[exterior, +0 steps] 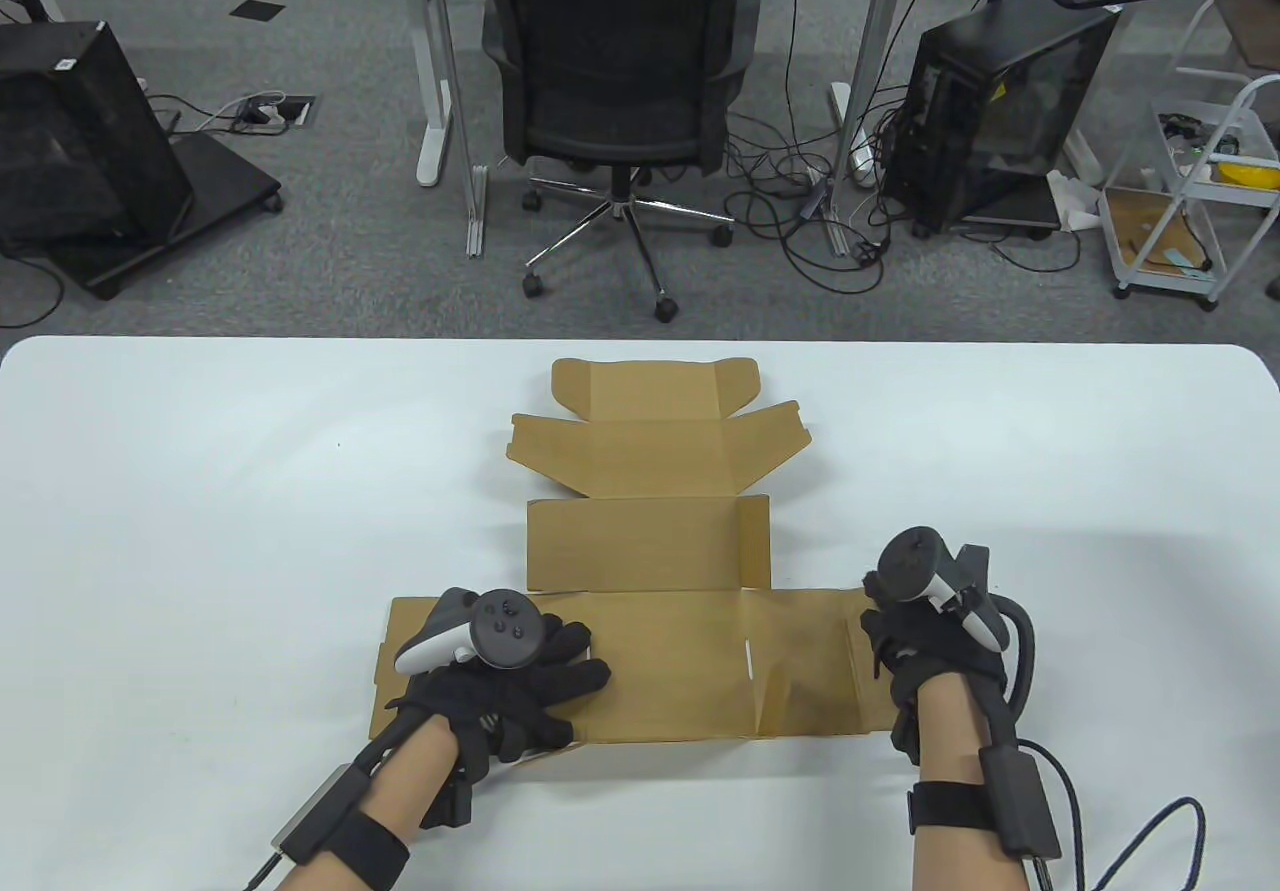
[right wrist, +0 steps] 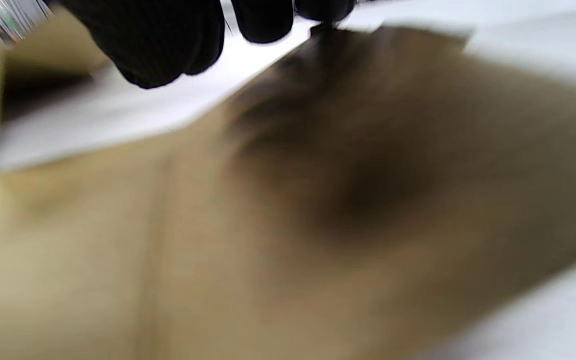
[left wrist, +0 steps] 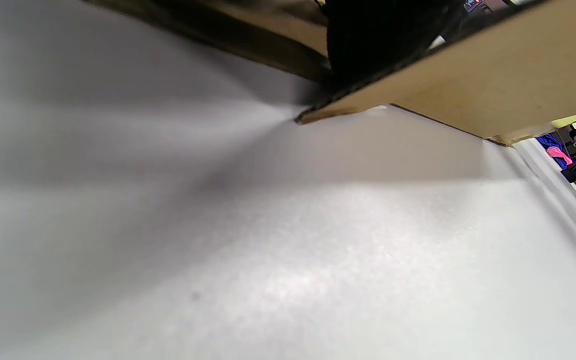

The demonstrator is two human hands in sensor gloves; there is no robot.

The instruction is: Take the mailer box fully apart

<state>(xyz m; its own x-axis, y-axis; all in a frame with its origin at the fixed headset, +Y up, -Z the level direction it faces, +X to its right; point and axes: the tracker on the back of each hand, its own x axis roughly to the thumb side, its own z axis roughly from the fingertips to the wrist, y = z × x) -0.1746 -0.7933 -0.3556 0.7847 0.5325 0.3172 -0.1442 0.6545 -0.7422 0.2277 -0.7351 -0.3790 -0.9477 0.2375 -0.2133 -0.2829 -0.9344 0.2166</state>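
The brown mailer box (exterior: 660, 666) lies unfolded and nearly flat on the white table (exterior: 200, 531); its lid and flaps spread toward the far side. A small crease stands up near the right of the near panel. My left hand (exterior: 560, 676) lies flat with fingers spread on the left part of the near panel. The left wrist view shows the cardboard edge (left wrist: 468, 85) slightly off the table, under the glove (left wrist: 373, 35). My right hand (exterior: 890, 646) rests on the right end flap. In the right wrist view its curled fingers (right wrist: 168, 40) reach the far edge of the cardboard (right wrist: 288, 225).
The table's far edge runs behind the box. An office chair (exterior: 620, 71), desk legs, computer towers and cables stand on the floor beyond it. White tabletop stretches to the left and right of the box.
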